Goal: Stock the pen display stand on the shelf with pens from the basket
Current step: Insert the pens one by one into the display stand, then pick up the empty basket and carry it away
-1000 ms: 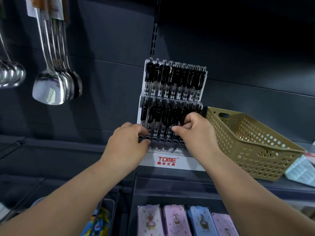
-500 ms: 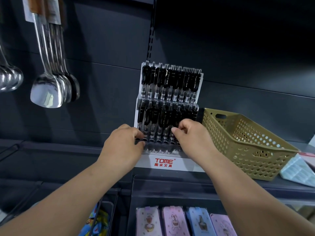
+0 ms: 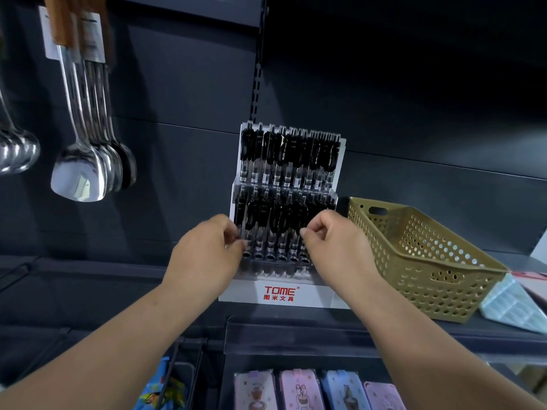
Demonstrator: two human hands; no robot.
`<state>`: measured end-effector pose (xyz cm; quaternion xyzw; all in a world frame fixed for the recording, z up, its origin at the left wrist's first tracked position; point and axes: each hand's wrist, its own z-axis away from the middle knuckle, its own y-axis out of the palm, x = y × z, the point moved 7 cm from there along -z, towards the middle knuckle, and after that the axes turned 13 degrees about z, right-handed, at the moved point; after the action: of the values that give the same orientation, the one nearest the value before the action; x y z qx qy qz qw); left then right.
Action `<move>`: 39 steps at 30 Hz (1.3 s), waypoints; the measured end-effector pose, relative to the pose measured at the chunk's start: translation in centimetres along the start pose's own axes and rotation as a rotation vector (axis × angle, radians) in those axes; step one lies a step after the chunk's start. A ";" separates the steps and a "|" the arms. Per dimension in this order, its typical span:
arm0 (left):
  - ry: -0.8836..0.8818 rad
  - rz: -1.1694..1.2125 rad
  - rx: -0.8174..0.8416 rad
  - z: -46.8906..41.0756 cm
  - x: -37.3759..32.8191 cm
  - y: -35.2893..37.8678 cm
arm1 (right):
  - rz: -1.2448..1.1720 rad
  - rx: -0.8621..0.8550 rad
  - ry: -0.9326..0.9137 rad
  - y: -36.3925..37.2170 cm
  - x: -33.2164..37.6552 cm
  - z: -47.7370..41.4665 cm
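The stand (image 3: pixel 284 294) is sitting at the front edge of the shelf (image 3: pixel 88 273), about midway along it. The basket (image 3: pixel 429 279) is just beside it, toward the shelf's right end. Pens (image 3: pixel 281 208) are filling both the upper tier and the lower tier, and both hands are working at the lower tier, low on the barrels.

The left hand (image 3: pixel 204 255) is curling its fingers round the pens at that tier's left end. The right hand (image 3: pixel 337 247) is pinching thumb against forefinger at a barrel toward the right end. The fingertips are covering the contact, so each grasp is probably on a pen rather than on the clear rail.

The person looks to be seating and squaring this row. Doing it well means:

- **Grip:** holding each barrel low, near its socket, so the pen is not levering sideways.
- **Push:** pressing straight down along the slot until the tip is bottoming out.
- **Order:** moving inward from the two ends, one pen at a time, since the clips are crowding each other and a twisted one may be snagging its neighbour.
- **Finish:** turning the clips to face front, so the row is reading evenly.
- **Stand:** directing the force downward and not backward, because the stand looks light and is sitting close to the shelf's front edge.
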<state>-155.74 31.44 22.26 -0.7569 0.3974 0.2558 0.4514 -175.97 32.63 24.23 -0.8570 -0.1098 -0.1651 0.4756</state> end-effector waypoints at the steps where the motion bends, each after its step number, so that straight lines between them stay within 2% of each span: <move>1: 0.035 -0.012 -0.046 -0.1 -0.4 -0.4 | 0.025 -0.074 -0.015 -1.0 0.3 0.1; 4: 0.207 -0.074 -0.093 -0.4 -2.3 -0.8 | 0.119 -0.266 -0.090 -3.1 1.1 0.1; 7: 0.400 -0.251 -0.011 -1.0 -4.1 0.5 | 0.272 -0.243 -0.177 -2.7 1.6 -0.5; 9: 0.461 -0.376 0.036 -1.4 -4.4 1.5 | 0.349 -0.183 -0.206 -1.9 1.6 -0.7; 13: 0.483 -0.491 0.105 -1.7 -4.4 2.2 | 0.374 -0.135 -0.247 -0.8 1.4 -0.5; 23: 0.440 -0.373 0.088 -0.7 -5.6 1.4 | 0.203 -0.173 -0.154 -4.3 0.0 0.1; 26: 0.406 -0.238 0.063 0.3 -6.5 0.8 | 0.113 -0.196 -0.022 -6.6 -2.2 0.9; 29: 0.349 -0.125 0.068 1.5 -7.4 0.9 | -0.012 -0.201 0.223 -8.6 -5.4 2.0; 36: 0.136 0.092 0.314 2.8 -8.9 5.1 | -0.696 -0.090 0.710 -7.2 -12.1 5.0; 39: 0.092 0.129 0.350 3.1 -9.8 6.7 | -0.830 -0.082 0.892 -6.7 -14.2 6.0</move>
<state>-166.81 35.91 24.92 -0.6507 0.5038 0.1764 0.5401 -190.29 40.83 21.01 -0.6085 -0.2182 -0.6838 0.3383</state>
